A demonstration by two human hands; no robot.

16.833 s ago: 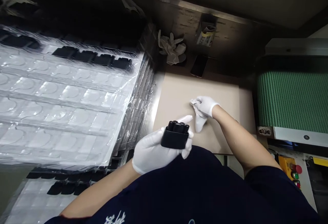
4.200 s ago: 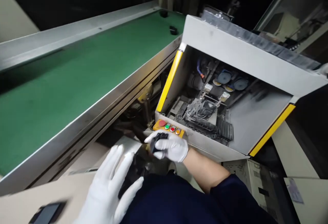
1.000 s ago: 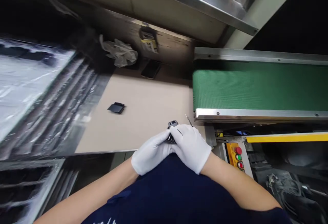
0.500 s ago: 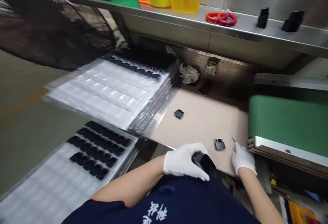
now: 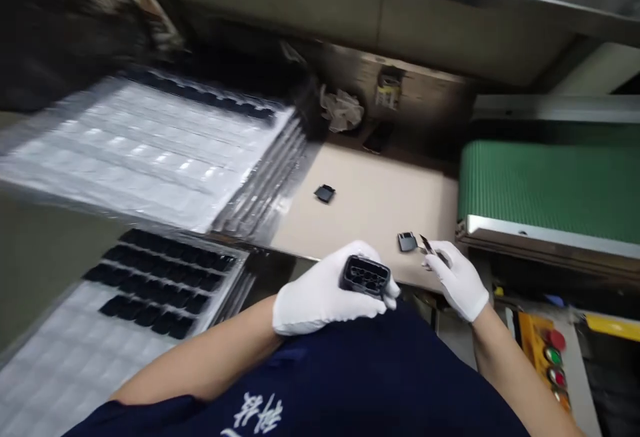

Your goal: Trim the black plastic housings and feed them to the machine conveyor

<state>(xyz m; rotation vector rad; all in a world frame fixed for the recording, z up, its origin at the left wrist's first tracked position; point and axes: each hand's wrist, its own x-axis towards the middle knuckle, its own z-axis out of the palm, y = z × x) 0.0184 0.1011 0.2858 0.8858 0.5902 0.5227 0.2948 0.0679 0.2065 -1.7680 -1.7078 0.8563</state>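
My left hand (image 5: pixel 325 290), in a white glove, is wrapped round a black plastic housing (image 5: pixel 366 276); its open end with several cavities faces up. My right hand (image 5: pixel 457 280), gloved too, grips a slim knife (image 5: pixel 429 246) with a pointed blade directed up and left. Just left of the blade tip, a small black plastic part (image 5: pixel 407 242) lies on the beige board (image 5: pixel 370 214). Another small black part (image 5: pixel 325 193) rests farther back on the same board.
Stacked clear trays (image 5: pixel 150 150) stand at the left, above a lower tray (image 5: pixel 65 357) partly filled with black parts. A green conveyor belt (image 5: pixel 545 184) borders the board on the right. Behind lie a crumpled cloth (image 5: pixel 343 110) and a dark phone-like object (image 5: pixel 379 137). A control box (image 5: pixel 537 350) sits lower right.
The view has tilted down and shifted right. My left hand has turned the housing so its open end shows. My right hand has lifted the knife beside the nearer black part.
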